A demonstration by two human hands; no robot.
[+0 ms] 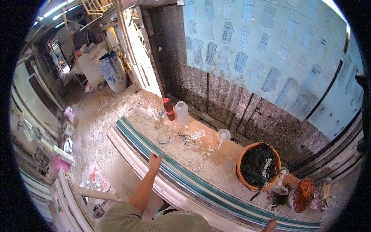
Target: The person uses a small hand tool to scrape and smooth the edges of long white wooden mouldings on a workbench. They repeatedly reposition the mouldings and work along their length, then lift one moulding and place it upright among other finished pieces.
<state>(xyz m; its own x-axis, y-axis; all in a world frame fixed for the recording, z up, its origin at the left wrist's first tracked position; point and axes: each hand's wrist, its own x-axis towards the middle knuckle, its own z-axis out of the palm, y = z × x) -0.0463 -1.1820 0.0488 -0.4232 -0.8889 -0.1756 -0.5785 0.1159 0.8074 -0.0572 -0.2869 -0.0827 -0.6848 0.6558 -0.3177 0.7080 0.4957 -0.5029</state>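
A long ribbed green moulding strip (216,190) runs diagonally along the near edge of a powder-dusted bench (216,170). My left hand (155,159) is closed on its edge near the upper left part. Far down to the right, my right hand (270,225) grips the same strip close to the picture's lower edge; only a small part of that hand shows. A long white moulding (177,196) lies alongside, nearer to my body.
On the bench stand a dark red-capped bottle (169,109), a translucent jug (181,114) and an orange bucket (238,167) with black fibres. An orange bowl (302,195) sits at right. Behind rises a blue board (247,38); a blue drum (114,73) stands far left.
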